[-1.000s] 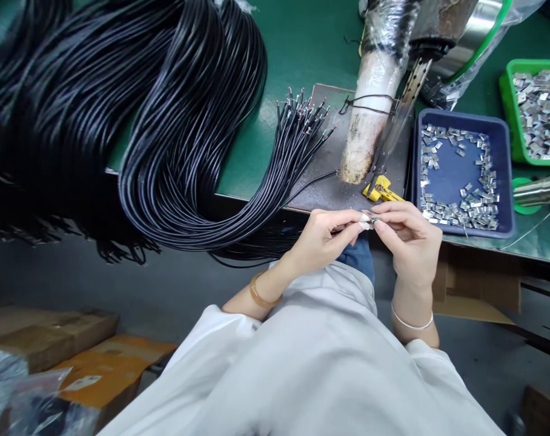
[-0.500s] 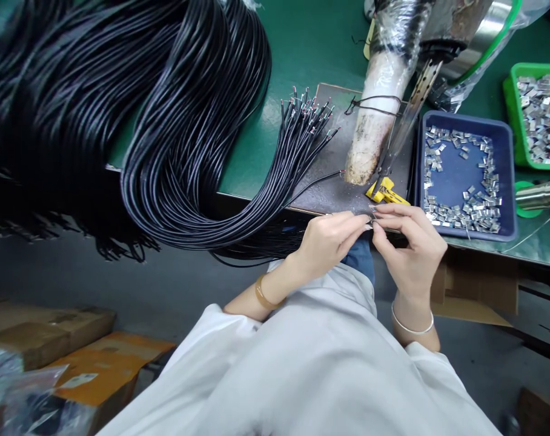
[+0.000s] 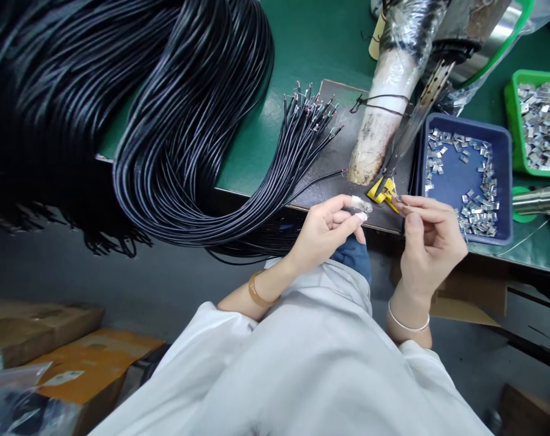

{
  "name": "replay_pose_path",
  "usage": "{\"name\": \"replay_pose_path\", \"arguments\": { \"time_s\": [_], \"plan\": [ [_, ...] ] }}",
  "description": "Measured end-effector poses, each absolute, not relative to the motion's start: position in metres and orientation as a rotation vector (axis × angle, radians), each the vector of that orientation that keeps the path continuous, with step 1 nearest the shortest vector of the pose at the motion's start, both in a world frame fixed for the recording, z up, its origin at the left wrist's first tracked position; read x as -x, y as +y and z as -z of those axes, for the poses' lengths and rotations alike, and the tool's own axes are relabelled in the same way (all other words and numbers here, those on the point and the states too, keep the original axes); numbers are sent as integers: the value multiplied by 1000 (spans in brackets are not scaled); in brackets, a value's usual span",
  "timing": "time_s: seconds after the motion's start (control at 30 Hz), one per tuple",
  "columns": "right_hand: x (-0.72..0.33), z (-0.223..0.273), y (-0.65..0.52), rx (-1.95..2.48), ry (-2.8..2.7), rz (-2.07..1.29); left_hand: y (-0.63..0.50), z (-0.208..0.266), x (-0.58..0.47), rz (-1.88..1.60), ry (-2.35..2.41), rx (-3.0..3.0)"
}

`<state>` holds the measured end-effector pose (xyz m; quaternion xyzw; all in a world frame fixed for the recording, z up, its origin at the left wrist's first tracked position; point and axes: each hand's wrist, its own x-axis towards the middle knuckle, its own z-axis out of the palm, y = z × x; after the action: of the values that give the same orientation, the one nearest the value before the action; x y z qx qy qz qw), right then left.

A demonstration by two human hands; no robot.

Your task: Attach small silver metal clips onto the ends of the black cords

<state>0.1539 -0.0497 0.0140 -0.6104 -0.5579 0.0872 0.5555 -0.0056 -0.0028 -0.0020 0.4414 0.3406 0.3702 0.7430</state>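
My left hand [image 3: 332, 229] is over the table's front edge, thumb and index finger nearly together. White tape wraps its index fingertip; whatever is pinched there is too small to make out. To its right, my right hand [image 3: 434, 239] is raised, pinching a small metal piece [image 3: 397, 198] between thumb and fingers. The hands are apart. Just beyond them, a yellow plastic piece [image 3: 384, 192] lies under the tip of a perforated metal tool [image 3: 432, 85]. A bundle of black cables [image 3: 252, 212] with stripped ends lies left of my hands, one cable end set apart.
A blue tray [image 3: 461, 172] of small metal connectors stands right, beside a green bin [image 3: 513, 124] holding more. A plastic-wrapped white duct [image 3: 379, 109] slants over the dark board [image 3: 320, 181]. Large cable coils [image 3: 197, 91] cover the table's left. Cardboard boxes [image 3: 84, 363] sit below.
My hands have moved from being together to apart. The right one has gone right with the small metal piece; the left has turned and loosened slightly. The view has shifted a little.
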Motion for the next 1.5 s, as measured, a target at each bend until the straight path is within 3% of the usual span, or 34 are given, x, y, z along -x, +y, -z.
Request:
{"name": "replay_pose_path", "arguments": {
  "time_s": [0.23,0.5,1.1,1.5],
  "plan": [
    [-143,-16,-55,1253,-1599,-52,3,-2,2,-841,752,-929],
    [-147,-7,-49,1271,-1401,-246,10,2,0,-940,667,-890],
    [-152,2,-44,1297,-1645,98,16,-5,-7,-1014,757,-993],
    [-146,-8,-36,1327,-1664,68,20,-13,-7,-1039,823,-1023]
  ]
}}
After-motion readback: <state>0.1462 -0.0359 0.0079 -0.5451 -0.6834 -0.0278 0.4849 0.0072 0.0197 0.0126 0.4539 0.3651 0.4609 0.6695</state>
